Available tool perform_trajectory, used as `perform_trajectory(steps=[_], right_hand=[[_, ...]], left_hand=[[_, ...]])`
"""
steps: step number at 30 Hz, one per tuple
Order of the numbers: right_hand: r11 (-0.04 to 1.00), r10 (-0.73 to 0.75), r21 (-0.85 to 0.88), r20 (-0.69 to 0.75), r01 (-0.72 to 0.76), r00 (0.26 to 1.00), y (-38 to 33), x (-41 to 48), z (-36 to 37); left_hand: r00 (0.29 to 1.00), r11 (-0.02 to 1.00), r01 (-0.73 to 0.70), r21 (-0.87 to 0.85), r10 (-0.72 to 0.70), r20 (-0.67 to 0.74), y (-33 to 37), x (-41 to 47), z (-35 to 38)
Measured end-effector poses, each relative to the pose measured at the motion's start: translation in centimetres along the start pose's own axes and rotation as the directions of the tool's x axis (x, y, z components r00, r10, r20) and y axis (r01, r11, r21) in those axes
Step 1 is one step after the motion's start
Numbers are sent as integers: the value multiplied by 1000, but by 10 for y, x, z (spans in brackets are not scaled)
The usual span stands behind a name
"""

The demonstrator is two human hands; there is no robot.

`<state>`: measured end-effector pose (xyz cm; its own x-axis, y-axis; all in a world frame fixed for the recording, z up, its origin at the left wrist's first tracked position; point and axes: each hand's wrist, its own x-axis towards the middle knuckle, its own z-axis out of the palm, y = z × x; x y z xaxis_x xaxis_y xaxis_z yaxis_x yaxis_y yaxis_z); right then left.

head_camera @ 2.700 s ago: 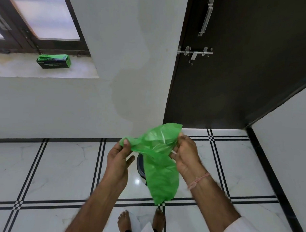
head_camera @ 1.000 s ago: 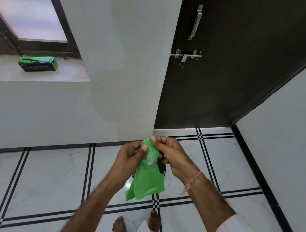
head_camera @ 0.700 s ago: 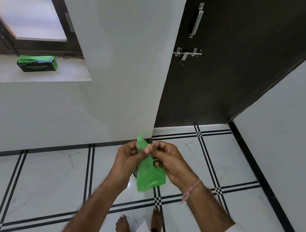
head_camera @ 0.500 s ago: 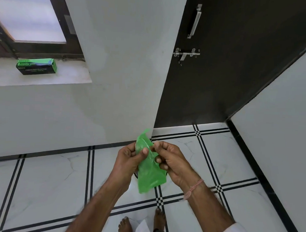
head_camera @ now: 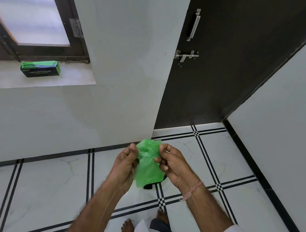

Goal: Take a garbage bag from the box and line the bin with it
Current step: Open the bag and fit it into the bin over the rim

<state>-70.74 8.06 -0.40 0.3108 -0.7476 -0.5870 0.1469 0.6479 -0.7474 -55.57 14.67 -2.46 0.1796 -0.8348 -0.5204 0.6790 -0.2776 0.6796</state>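
— Where is the garbage bag [head_camera: 147, 165] at this moment?

— Up between the two hands, in front of the person's chest, hanging down as a narrow crumpled green strip. The left hand [head_camera: 124, 163] has its thumb and fingers pinched shut on the bag's upper left edge; the right hand [head_camera: 171, 163] is curled closed on the upper right edge, fingertips pressed into the film.

— And compared with the earlier views?

— Nearly three seconds back the hands were held apart and the bag was spread wide, its mouth puffed open. Since then the hands have drawn close together and the plastic is bunched into a tighter, shorter bundle. Against half a second ago the change is small: the top of the bag now stands as a rounded fold between the thumbs.

— The bin?

— Only a sliver of a dark bin [head_camera: 148, 185] shows on the tiled floor [head_camera: 45, 190], just under the bag's lower end and mostly hidden by it (earlier a little more of its rim showed).

— The box?

— The green and black box [head_camera: 40, 68] lies on the window ledge [head_camera: 45, 79] at upper left, well apart from the hands. It has stayed there throughout. The dark door [head_camera: 229, 66] with its latch stands at right.
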Motion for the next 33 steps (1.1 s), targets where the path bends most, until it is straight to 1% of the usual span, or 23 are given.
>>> perform_trajectory(steps=[3,6,8,10,13,16,18,19,20,21,23,24,26,28,30,31,33], right_hand=[[998,20,55,-22,-18,1000,3,2,1],[994,17,112,-62,-10,998,8,6,-3],[990,9,144,-88,4,996,9,9,-9],[983,-3,184,-93,20,996,10,12,-16],[975,-4,221,-85,23,996,7,13,-15],[988,3,156,-106,14,994,9,19,-7],[988,-18,149,-174,45,985,14,32,-7],[987,-31,145,-204,61,978,15,38,-9],[988,-44,136,-221,75,974,15,43,-13],[989,-49,123,-224,79,973,15,50,-19],[992,-73,84,-199,91,977,14,61,-34],[994,-96,38,-184,104,978,16,66,-43],[983,-157,-122,-166,137,974,23,78,-61],[950,-205,-268,-139,163,969,31,90,-75],[948,-203,-276,-132,160,970,37,102,-86],[959,-189,-241,-138,152,972,39,106,-90],[985,-147,-109,-162,130,976,43,118,-100]], left_hand=[[999,996,12,-91,-16,-36,1,-2,-9],[994,985,67,-160,-80,-71,-1,-2,-16],[984,974,120,-191,-142,-106,-3,0,-20],[981,972,130,-194,-155,-118,-4,0,-22],[992,993,79,-87,-87,-88,-8,3,-22],[999,996,-20,88,22,-23,-15,6,-17],[1000,981,-24,191,26,-7,-20,8,-15],[1000,978,-6,210,10,-16,-24,12,-15],[999,981,23,194,-17,-35,-25,16,-14],[996,989,63,133,-55,-67,-28,23,-15],[979,990,130,-61,-137,-151,-32,37,-19],[967,977,146,-155,-174,-185,-33,43,-21],[953,947,153,-283,-217,-210,-40,60,-21],[947,930,151,-335,-234,-222,-48,76,-15],[949,941,161,-297,-230,-216,-56,91,-9],[947,959,180,-218,-229,-225,-62,98,-7],[931,963,261,-67,-269,-248,-79,111,-6]])
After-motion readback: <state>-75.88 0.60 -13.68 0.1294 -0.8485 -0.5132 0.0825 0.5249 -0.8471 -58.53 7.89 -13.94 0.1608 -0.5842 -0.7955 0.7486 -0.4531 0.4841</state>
